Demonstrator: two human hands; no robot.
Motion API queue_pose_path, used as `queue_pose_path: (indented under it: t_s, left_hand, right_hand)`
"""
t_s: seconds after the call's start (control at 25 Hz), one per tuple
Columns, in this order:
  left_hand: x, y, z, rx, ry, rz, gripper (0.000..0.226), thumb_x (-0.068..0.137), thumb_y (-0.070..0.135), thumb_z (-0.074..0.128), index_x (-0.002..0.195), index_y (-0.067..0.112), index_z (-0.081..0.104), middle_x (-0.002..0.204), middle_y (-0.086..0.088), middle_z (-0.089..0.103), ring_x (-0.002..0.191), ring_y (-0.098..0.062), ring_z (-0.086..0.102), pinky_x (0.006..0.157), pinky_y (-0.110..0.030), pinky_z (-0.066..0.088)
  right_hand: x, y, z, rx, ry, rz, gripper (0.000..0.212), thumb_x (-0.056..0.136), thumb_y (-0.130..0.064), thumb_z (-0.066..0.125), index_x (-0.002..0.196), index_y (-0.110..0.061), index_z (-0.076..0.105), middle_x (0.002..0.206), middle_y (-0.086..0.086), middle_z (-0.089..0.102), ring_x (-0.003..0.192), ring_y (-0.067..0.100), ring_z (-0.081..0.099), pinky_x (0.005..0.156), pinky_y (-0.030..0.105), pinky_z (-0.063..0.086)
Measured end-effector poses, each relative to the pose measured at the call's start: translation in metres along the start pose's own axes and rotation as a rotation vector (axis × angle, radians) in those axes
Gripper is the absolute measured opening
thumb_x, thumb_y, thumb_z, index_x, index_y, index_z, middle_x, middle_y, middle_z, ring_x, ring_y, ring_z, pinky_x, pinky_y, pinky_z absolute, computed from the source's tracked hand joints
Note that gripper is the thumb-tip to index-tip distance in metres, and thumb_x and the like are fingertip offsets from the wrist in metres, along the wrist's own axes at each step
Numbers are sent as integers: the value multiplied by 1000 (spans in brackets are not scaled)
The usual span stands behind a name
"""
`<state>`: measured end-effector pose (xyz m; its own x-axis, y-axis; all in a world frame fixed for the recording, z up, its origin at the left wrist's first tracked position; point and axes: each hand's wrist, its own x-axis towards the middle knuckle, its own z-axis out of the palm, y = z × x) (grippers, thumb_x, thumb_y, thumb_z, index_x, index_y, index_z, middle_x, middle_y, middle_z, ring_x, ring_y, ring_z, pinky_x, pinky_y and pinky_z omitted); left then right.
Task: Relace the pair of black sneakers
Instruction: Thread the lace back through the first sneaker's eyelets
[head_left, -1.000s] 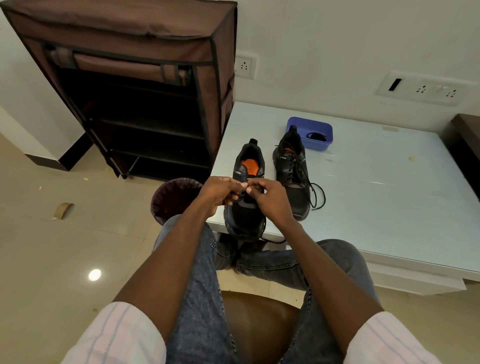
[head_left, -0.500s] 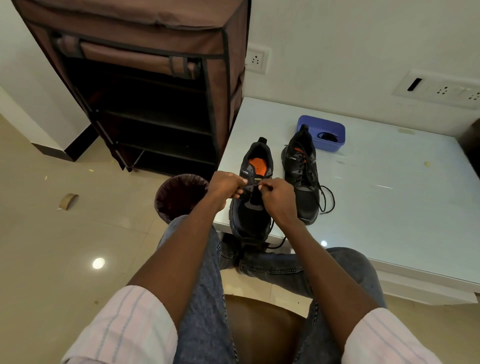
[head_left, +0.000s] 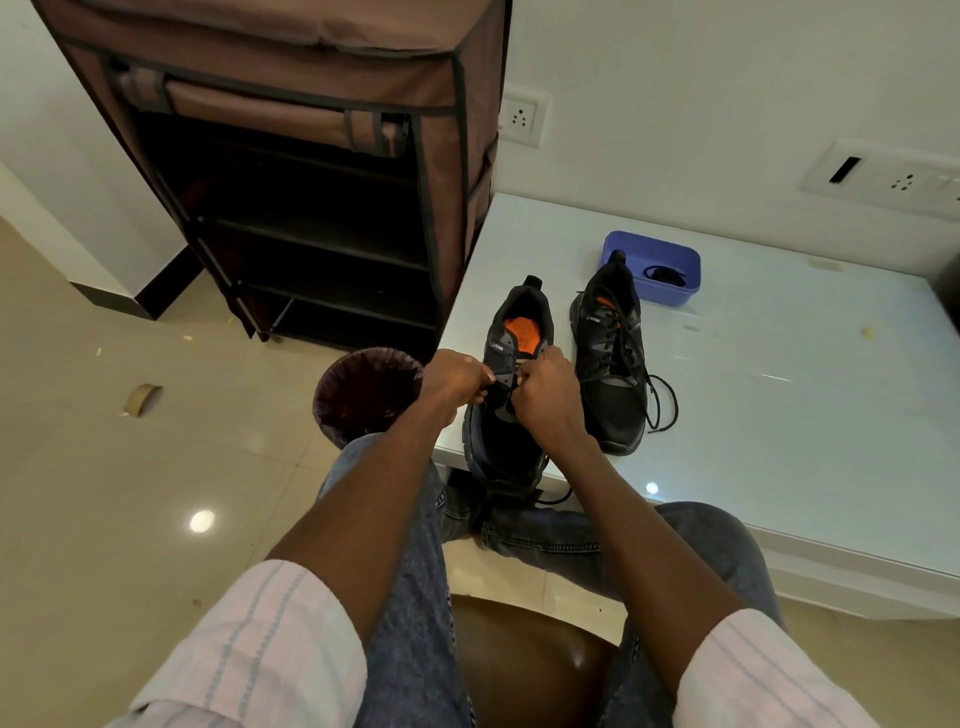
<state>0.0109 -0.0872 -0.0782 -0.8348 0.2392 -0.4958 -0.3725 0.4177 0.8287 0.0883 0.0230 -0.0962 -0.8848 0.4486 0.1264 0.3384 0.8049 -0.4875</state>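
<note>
We see an open brown rack (head_left: 291, 208) well beyond our fingers and a lined bin (head_left: 363, 395) just left of them. On the worktop (head_left: 779, 415), the near sneaker (head_left: 511, 441) sits under both hands, probably for threading; the left hand (head_left: 452, 382) and right hand (head_left: 545, 395) have fingers curled, seemingly pinching its lace. The laced sneaker (head_left: 613, 364) waits just right. Beyond it, a blue tub (head_left: 652, 249) holds a small dark coil.

the near sneaker (head_left: 511, 415) was black with an orange insole and grey panels by the eyelets. the far sneaker (head_left: 613, 364) was black too — orange at the tongue, black laces (head_left: 660, 405) trailing. the tub (head_left: 652, 265) was blue-violet, the table (head_left: 779, 395) pale, glossy white. the shoe rack (head_left: 311, 156) wore brown fabric with dark trim. the bin (head_left: 363, 395) was dark maroon. the sleeves (head_left: 249, 649) were white with faint blue stripes — the jeans (head_left: 415, 597) mottled grey-blue. the floor (head_left: 104, 493) was beige tile.
</note>
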Motion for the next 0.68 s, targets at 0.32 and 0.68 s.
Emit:
queue_pose_path:
  t_s: [0.32, 0.68]
  left_hand:
    - [0, 2, -1, 62, -2, -5, 21, 87, -2, 69, 68, 6, 65, 66, -8, 63, 53, -14, 57, 44, -15, 48]
    - [2, -2, -1, 138, 0, 58, 3, 87, 3, 72, 84, 2, 73, 66, -5, 65, 53, -11, 59, 47, -14, 47]
  right_hand:
    - [5, 11, -13, 474, -269, 91, 29, 87, 2, 59, 60, -9, 62, 60, 0, 52, 57, 10, 45, 59, 27, 37]
    - [8, 18, -6, 707, -258, 322, 9, 89, -2, 65, 90, -3, 74, 87, 4, 65, 82, 19, 60, 77, 30, 49]
